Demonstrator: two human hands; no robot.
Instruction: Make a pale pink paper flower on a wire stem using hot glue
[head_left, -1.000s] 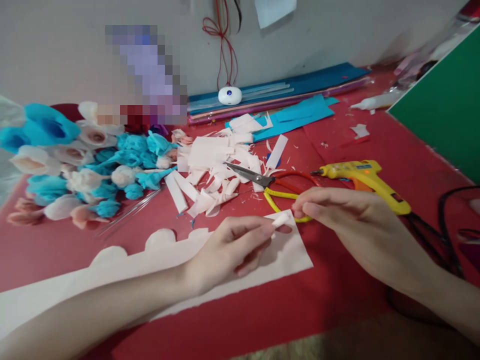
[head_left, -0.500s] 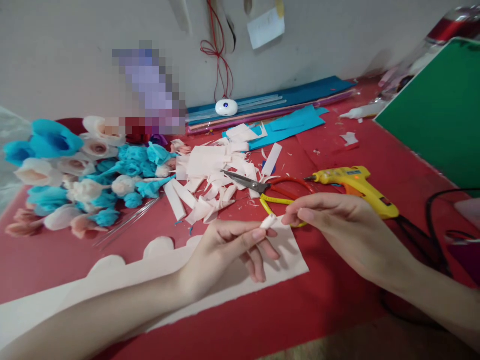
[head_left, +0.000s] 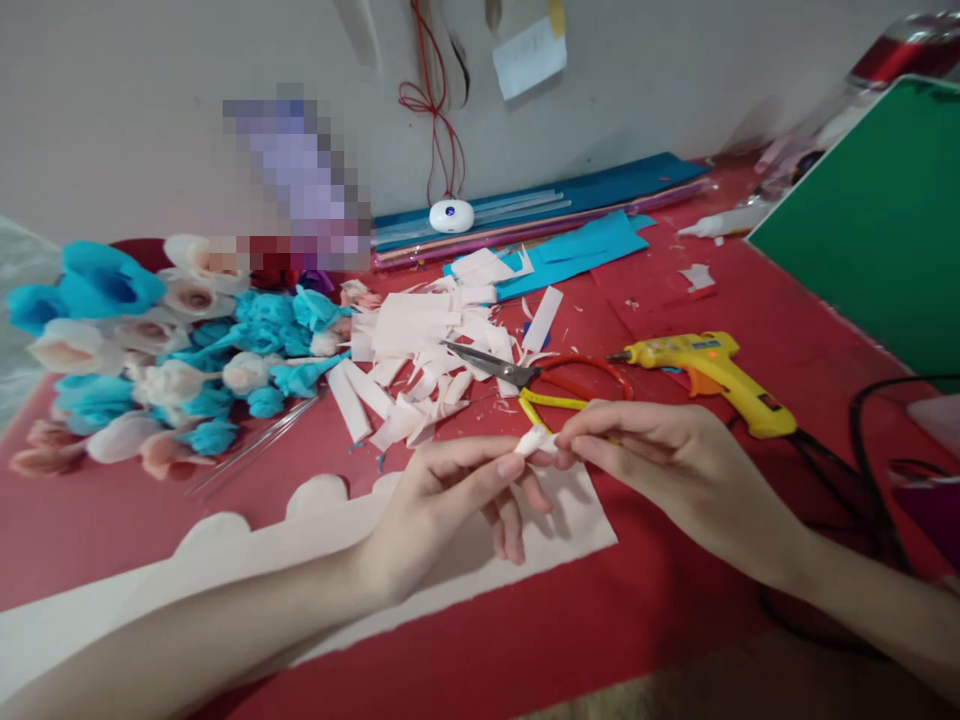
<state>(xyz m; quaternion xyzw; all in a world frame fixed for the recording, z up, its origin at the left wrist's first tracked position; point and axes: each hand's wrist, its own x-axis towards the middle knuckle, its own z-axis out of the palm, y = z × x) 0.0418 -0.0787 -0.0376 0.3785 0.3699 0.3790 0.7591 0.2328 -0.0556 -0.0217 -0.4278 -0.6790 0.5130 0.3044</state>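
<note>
Between the thumb and fingers of my left hand (head_left: 457,490) is a small white paper roll (head_left: 532,441), pinched closed. My right hand (head_left: 637,450) is closed too, its thumb and fingertips pinching the roll's right end. Behind my hands lie scissors (head_left: 516,374), blades apart, with red and yellow handles partly hidden by my right hand. White paper scraps (head_left: 420,325) are heaped around the blades. Under my left forearm runs a long white paper sheet (head_left: 330,570).
A yellow glue gun (head_left: 709,365) with a black cord lies at the right, near a green board (head_left: 877,220). Blue and white paper flowers (head_left: 255,325) crowd the left. Blue paper (head_left: 570,252) and a glue tube (head_left: 724,222) lie toward the wall on the red table (head_left: 525,640).
My right hand has moved left, and its fingertips now meet the end of the white paper roll. My left hand stays nearly in place, still holding the roll.
</note>
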